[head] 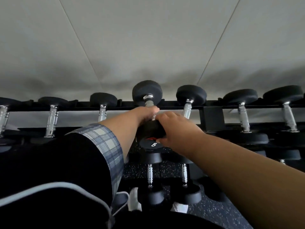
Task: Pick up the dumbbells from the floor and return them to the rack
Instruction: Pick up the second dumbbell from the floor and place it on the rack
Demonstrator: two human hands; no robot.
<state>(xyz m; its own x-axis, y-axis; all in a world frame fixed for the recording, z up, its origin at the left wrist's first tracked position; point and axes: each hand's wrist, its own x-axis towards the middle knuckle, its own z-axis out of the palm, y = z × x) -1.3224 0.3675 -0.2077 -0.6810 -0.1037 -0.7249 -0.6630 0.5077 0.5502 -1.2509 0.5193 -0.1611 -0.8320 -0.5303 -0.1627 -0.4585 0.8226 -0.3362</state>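
A black dumbbell (147, 92) marked "5" on its near head hangs tilted over the top rail of the black rack (212, 115), its far head raised above the rail. My left hand (145, 113) wraps its chrome handle. My right hand (176, 129) cups the near head from the right side. Two more black dumbbells (150, 176) (184, 175) lie lower down in the middle, over speckled floor; I cannot tell whether they rest on the floor or a lower tier.
Several other black dumbbells (191, 96) sit in a row on the top rail to both sides. A grey wall (148, 38) stands behind the rack. White shoe tips (134, 199) show on the dark speckled floor (214, 210) below.
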